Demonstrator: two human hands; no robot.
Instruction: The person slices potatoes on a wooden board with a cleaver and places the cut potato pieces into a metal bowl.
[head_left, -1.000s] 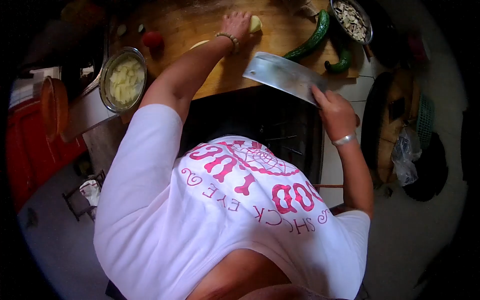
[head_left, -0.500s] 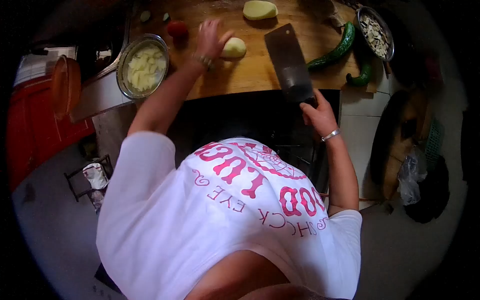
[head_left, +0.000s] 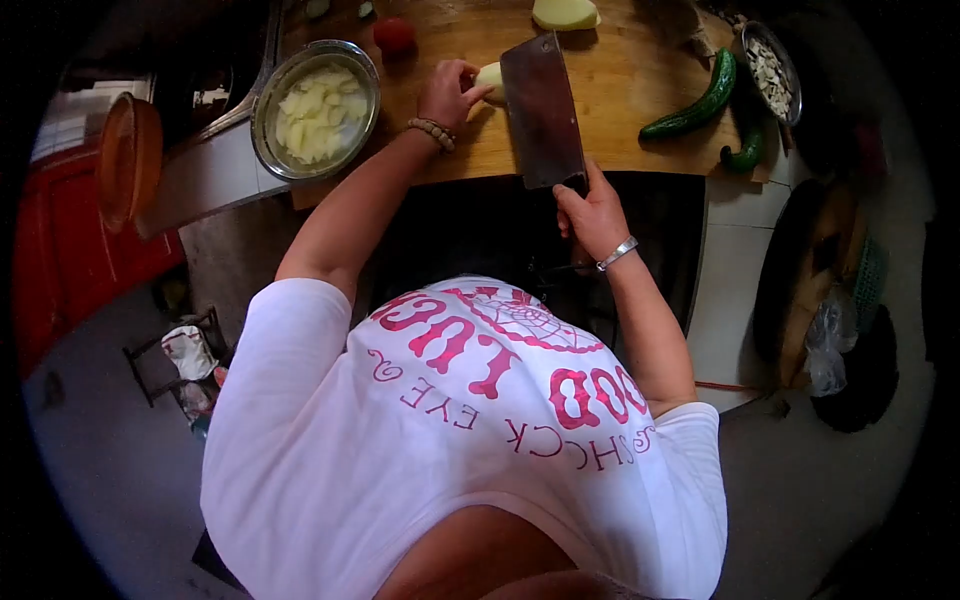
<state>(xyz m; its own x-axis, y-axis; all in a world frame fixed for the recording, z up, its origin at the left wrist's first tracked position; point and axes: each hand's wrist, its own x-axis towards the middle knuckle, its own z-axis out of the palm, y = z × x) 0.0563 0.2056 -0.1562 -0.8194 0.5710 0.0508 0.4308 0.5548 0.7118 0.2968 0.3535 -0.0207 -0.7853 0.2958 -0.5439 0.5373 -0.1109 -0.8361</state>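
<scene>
A peeled potato (head_left: 489, 77) lies on the wooden cutting board (head_left: 620, 140), its left end held by my left hand (head_left: 450, 92) with thumb and fingers bent against it. My right hand (head_left: 597, 215) is closed round the handle of a cleaver (head_left: 543, 115). The broad dark blade points away from me, and it overlaps the potato's right end in this view. Left of my left hand stands a metal bowl (head_left: 262, 140) with pale potato slices in it. A red tomato (head_left: 394, 36) sits behind that hand, and a second peeled potato (head_left: 566, 13) lies beyond the blade.
On the board's right side lie a green cucumber (head_left: 692, 103) and a curved one (head_left: 743, 150) next to it. Behind them is a metal bowl (head_left: 797, 105) of chopped pale pieces. A brown round container (head_left: 130, 165) stands at far left, and a clear plastic bag (head_left: 826, 345) at right.
My left hand has come down onto the smaller potato and taken hold of it. The cleaver in my right hand has moved left, up to the potato. The view has shifted slightly.
</scene>
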